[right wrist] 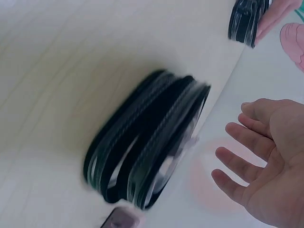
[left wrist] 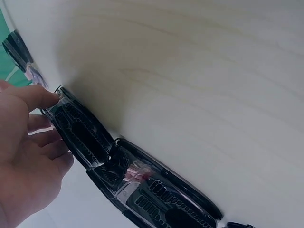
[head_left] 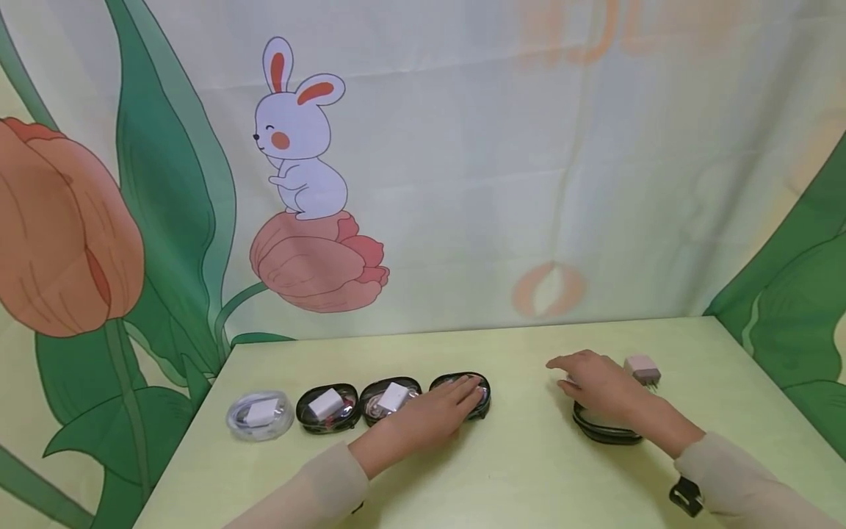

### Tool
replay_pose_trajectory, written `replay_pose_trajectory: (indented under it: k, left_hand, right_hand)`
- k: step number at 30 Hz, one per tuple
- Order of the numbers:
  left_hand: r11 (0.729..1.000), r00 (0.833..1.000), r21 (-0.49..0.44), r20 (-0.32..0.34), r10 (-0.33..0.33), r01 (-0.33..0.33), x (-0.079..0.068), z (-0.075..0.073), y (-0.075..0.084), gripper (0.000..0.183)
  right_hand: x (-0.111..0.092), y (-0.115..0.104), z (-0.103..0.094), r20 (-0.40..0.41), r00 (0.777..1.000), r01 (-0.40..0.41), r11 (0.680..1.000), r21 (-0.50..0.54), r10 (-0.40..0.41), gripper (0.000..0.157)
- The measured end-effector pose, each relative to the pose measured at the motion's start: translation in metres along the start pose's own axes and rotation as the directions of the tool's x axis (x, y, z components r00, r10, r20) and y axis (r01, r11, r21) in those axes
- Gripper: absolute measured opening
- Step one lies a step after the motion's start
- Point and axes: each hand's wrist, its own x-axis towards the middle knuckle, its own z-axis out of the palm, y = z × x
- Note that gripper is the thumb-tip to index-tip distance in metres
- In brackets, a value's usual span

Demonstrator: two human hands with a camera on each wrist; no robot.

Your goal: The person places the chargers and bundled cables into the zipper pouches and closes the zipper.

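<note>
My left hand (head_left: pixel 423 422) lies over the rightmost of three clear, black-edged pouches in a row. Seen from the left wrist, its thumb is at one end of that pouch (left wrist: pixel 80 130) and its fingers curl along the far side. My right hand (head_left: pixel 598 386) hovers above a separate black-edged pouch (head_left: pixel 604 433) on the right. In the right wrist view, the fingers of that hand are spread and apart from the pouch (right wrist: pixel 147 137), holding nothing. A pale pink plug adapter (head_left: pixel 641 369) with metal prongs sits just behind the right hand.
Left of the left hand stand two more black-edged pouches (head_left: pixel 324 419), each showing a white adapter inside. At the row's left end is a whitish round coil (head_left: pixel 241 422) with a white adapter. A printed cloth (head_left: pixel 449 184) hangs behind the pale table (head_left: pixel 502 470).
</note>
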Motion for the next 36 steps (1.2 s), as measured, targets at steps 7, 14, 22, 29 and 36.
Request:
replay_pose_trajectory:
  k: [7, 14, 22, 29, 36]
  left_hand:
    - [1.0, 1.0, -0.008, 0.011, 0.002, -0.002, 0.001, -0.002, 0.0, 0.059]
    - [1.0, 0.999, -0.001, -0.036, -0.008, 0.008, 0.009, -0.011, 0.007, 0.051]
    - [0.993, 0.997, 0.119, -0.064, 0.034, -0.026, 0.035, -0.022, 0.028, 0.058]
    - [0.982, 0.99, 0.157, -0.074, 0.118, -0.106, 0.059, -0.026, 0.055, 0.059]
    - [0.978, 0.981, 0.121, -0.067, 0.18, -0.171, 0.088, -0.029, 0.075, 0.058]
  right_hand:
    - [-0.007, 0.015, -0.012, 0.016, 0.999, -0.046, 0.999, 0.024, 0.045, 0.035]
    - [-0.011, 0.031, -0.018, 0.03, 0.997, -0.072, 0.997, -0.021, 0.073, 0.036]
    - [-0.014, 0.048, -0.02, 0.025, 0.998, -0.06, 0.996, -0.06, 0.061, 0.035]
    - [-0.016, 0.054, -0.02, 0.033, 0.997, -0.068, 0.995, -0.075, 0.071, 0.034]
    - [-0.016, 0.058, -0.021, 0.034, 0.997, -0.07, 0.996, -0.059, 0.072, 0.031]
